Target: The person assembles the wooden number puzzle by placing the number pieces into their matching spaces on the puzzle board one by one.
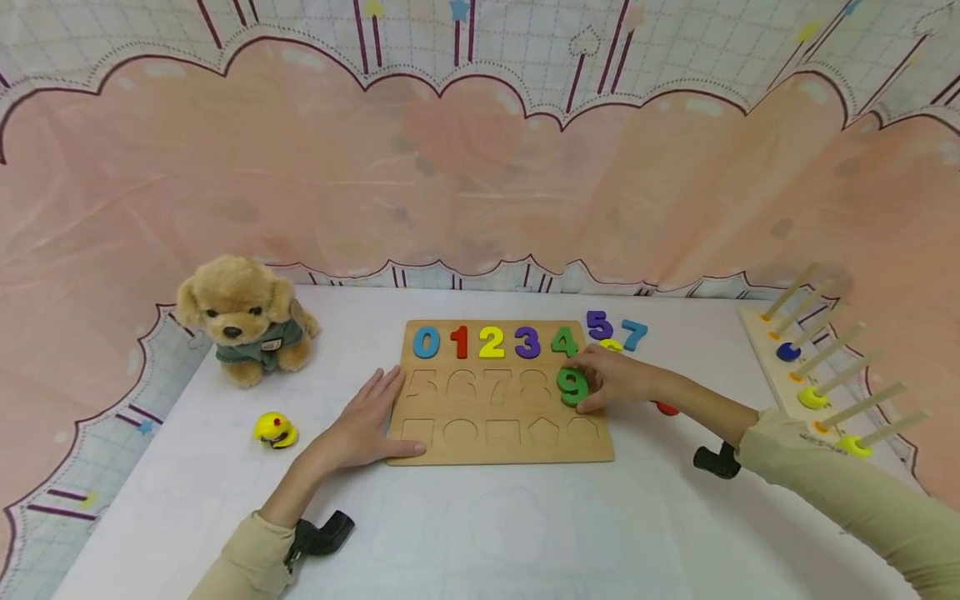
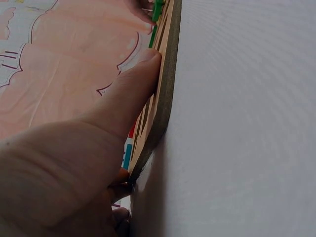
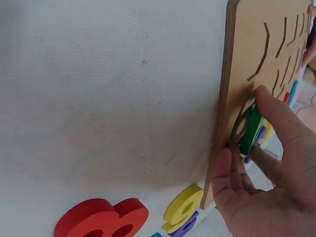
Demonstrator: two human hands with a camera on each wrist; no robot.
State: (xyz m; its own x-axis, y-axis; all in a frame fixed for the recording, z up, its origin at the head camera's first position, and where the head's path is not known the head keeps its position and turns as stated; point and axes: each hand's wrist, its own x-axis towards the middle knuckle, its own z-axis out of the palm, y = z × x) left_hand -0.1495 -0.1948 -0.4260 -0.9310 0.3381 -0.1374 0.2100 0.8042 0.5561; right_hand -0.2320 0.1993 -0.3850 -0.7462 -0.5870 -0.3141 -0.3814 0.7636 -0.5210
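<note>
Tabletop [image 1: 465, 533], green 9 [image 1: 573, 391], pinched near board edge [image 1: 606, 446]

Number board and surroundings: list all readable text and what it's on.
"0": blue piece
"1": red piece
"2": yellow piece
"3": purple piece
"4": green piece
"5": loose purple piece
"6": loose yellow piece
"7": loose blue piece
"8": loose red piece
"9": held green piece
"5", "6", "7", "8": board outlines
Too small to read: plush dog's label, peg rack's print.

The left sleeve [image 1: 246, 557] and right sleeve [image 1: 847, 498] are made of beige fabric, visibly creased. A black, bent left camera housing [image 1: 327, 534] is worn at one wrist; a black right camera housing [image 1: 717, 461] is worn at the other.
</note>
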